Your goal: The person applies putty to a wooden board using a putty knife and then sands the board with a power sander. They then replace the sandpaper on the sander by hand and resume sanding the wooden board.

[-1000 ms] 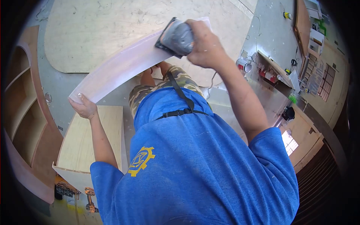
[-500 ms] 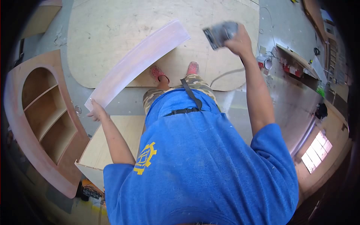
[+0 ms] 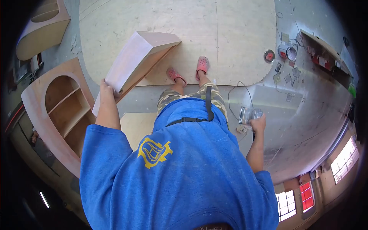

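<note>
My left hand [image 3: 107,89] grips the near end of a curved wooden cabinet [image 3: 128,57] with a pinkish-white coated face. The cabinet is tilted, so one side and its reddish-brown edge show; part of my fingers is hidden. Out to the right, my right hand [image 3: 259,123] is closed around an electric sander [image 3: 247,114], held well apart from the cabinet. A dark cord [image 3: 230,100] loops near the sander.
A large pale wooden board [image 3: 241,46] lies on the floor under my feet. To the left stands an arched shelf cabinet [image 3: 36,92], with another curved cabinet [image 3: 46,36] behind. A paint can [image 3: 284,51], a small tin [image 3: 269,56] and scattered sheets [image 3: 287,78] lie at the right.
My right hand has moved the sander down and toward my body, away from the cabinet. My left hand has tipped the cabinet so its side faces me. The view has shifted.
</note>
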A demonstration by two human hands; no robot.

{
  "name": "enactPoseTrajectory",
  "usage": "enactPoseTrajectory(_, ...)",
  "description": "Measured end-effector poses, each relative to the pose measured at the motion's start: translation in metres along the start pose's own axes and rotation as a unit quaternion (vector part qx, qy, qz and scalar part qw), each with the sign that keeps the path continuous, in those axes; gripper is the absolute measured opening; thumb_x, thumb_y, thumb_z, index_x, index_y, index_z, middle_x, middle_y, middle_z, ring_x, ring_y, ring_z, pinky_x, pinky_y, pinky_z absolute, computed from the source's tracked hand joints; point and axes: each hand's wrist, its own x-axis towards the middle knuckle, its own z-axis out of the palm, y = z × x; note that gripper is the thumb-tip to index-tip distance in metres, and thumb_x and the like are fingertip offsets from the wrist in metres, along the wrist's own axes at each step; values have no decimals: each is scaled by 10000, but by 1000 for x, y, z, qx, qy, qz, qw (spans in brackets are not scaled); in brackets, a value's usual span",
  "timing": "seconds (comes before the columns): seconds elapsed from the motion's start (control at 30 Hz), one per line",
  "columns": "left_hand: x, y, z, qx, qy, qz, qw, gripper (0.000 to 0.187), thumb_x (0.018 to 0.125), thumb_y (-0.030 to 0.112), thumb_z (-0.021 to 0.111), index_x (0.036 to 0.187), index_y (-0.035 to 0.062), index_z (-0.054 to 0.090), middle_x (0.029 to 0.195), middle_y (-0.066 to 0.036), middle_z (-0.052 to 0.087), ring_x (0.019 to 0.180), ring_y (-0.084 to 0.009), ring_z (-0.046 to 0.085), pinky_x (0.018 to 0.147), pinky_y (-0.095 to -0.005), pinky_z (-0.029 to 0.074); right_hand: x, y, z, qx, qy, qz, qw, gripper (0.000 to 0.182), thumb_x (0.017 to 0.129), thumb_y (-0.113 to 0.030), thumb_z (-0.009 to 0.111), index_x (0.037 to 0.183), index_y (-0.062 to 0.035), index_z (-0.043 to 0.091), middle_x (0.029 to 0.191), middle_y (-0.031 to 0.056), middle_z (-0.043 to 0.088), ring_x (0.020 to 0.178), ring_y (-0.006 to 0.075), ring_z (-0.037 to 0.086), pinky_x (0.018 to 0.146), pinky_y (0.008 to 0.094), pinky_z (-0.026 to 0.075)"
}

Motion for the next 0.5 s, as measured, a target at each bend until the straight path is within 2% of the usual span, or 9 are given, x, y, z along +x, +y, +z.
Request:
enactPoseTrajectory(0.07, 6, 4, -3, 28, -4, -17, 999, 861, 550, 559, 782, 1181, 43, 503, 1279, -257, 272, 1069, -406, 466, 832, -525, 500, -11, 27, 6, 18, -36, 39, 998, 739, 512, -94, 769, 1163, 25, 441, 1081, 252, 602, 1039, 430, 593, 915, 436, 478)
enactPoseTrajectory(0.1, 4, 4, 0, 33, -6, -7, 999, 861, 550, 559, 782, 1181, 43, 503, 1279, -257, 272, 1069, -406, 466, 832, -525, 500, -13, 35, 12, 30, -63, 68, 995, 709, 516, -83, 750, 1146, 26, 444, 1069, 250, 606, 1019, 430, 602, 903, 438, 485)
enactPoseTrajectory(0.13, -2, -2, 0, 26, 23, -18, 999, 806, 572, 548, 779, 1155, 50, 531, 1284, -232, 332, 1074, -397, 483, 824, -525, 505, -14, 38, 17, 35, -68, 73, 994, 709, 516, -83, 750, 1146, 26, 444, 1069, 250, 606, 1019, 430, 602, 903, 438, 485)
enactPoseTrajectory(0.17, -6, -8, -4, 22, 55, -30, 998, 751, 593, 537, 777, 1128, 57, 559, 1289, -208, 391, 1079, -388, 501, 815, -524, 509, -18, 43, 21, 22, -80, 76, 994, 715, 517, -82, 746, 1155, 13, 438, 1034, 234, 612, 987, 402, 619, 874, 431, 494)
enactPoseTrajectory(0.2, -7, -12, -10, 29, 58, -26, 998, 751, 593, 537, 777, 1128, 57, 559, 1289, -208, 391, 1079, -388, 501, 815, -524, 509, -22, 48, 24, 8, -91, 78, 993, 723, 517, -81, 743, 1165, -1, 433, 999, 218, 619, 955, 373, 635, 844, 424, 503)
enactPoseTrajectory(0.27, -17, -20, -13, -10, -197, 69, 978, 470, 709, 538, 683, 1058, 226, 648, 1198, -65, 578, 1094, -351, 505, 835, -560, 416, -24, 49, 35, 6, -94, 59, 994, 728, 515, -84, 746, 1167, 1, 432, 998, 212, 618, 954, 371, 634, 839, 421, 505)
enactPoseTrajectory(0.3, -25, -22, -14, -9, -193, 68, 979, 470, 709, 538, 683, 1058, 226, 648, 1198, -65, 578, 1094, -351, 505, 835, -560, 416, -23, 50, 37, -3, -99, 32, 995, 733, 514, -86, 749, 1169, 3, 431, 997, 207, 617, 953, 368, 633, 834, 417, 506)
enactPoseTrajectory(0.37, -70, -19, -4, 44, -73, 72, 994, 505, 685, 554, 705, 1054, 218, 627, 1165, -45, 583, 1050, -289, 531, 788, -520, 453, -20, 38, 42, -8, -108, 19, 994, 738, 507, -92, 775, 1152, 13, 432, 1017, 220, 618, 964, 387, 629, 845, 425, 508)
enactPoseTrajectory(0.5, -55, 15, 21, 110, -124, 144, 976, 561, 643, 551, 743, 1063, 209, 599, 1163, -31, 583, 1036, -268, 539, 767, -473, 470, -23, -6, 27, 11, -137, -28, 990, 796, 503, -101, 825, 1176, 16, 417, 1123, 235, 589, 1045, 399, 601, 886, 438, 497)
